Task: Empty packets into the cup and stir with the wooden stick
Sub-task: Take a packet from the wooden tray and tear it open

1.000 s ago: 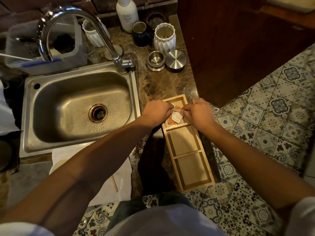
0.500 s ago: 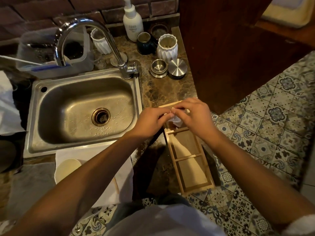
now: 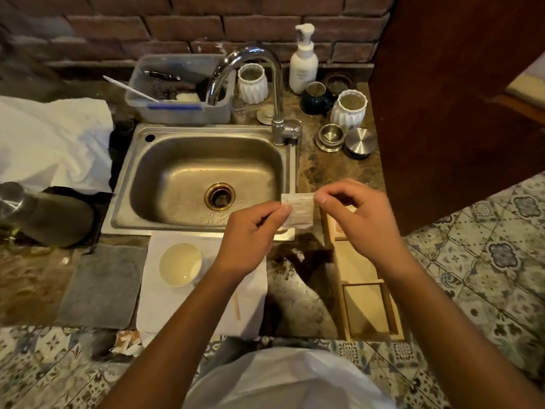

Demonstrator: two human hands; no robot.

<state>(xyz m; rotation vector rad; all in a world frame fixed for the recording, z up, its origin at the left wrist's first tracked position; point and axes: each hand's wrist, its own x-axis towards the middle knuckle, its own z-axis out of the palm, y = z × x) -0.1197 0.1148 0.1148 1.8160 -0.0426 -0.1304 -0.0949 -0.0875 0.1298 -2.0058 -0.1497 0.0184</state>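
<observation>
Packet (image 3: 299, 210) sits pinched between our two hands, held up over the front right corner of the sink (image 3: 203, 178) — pale, semi-clear, roughly square, top edge level. Left hand (image 3: 250, 243) grips its left edge w/ thumb and forefinger closed on it; right hand (image 3: 358, 214) clamps the top right corner the same way, other fingers curled. We can't tell whether it's torn open yet. Cup (image 3: 180, 264) is cream-coloured, standing upright on a white napkin (image 3: 206, 314) on the bench (image 3: 298, 302), in front of the sink and to the left of our left hand, well apart from the packet. Wooden stick (image 3: 236, 306) lies on the same napkin near our left forearm, just right of the cup, not touching it. Wooden tray (image 3: 368, 308) w/ compartments runs along the bench's right edge under our right hand; the near compartment looks bare, the far one is mostly hidden by the hand. Behind the sink — curved faucet (image 3: 250, 81), plastic tub (image 3: 180, 93) w/ utensils, white ribbed jars (image 3: 348, 109), pump bottle (image 3: 303, 60) against the brick wall. White cloth (image 3: 53, 143) lies left of the sink, and a metal kettle-like vessel (image 3: 38, 214) sits at the far left.
</observation>
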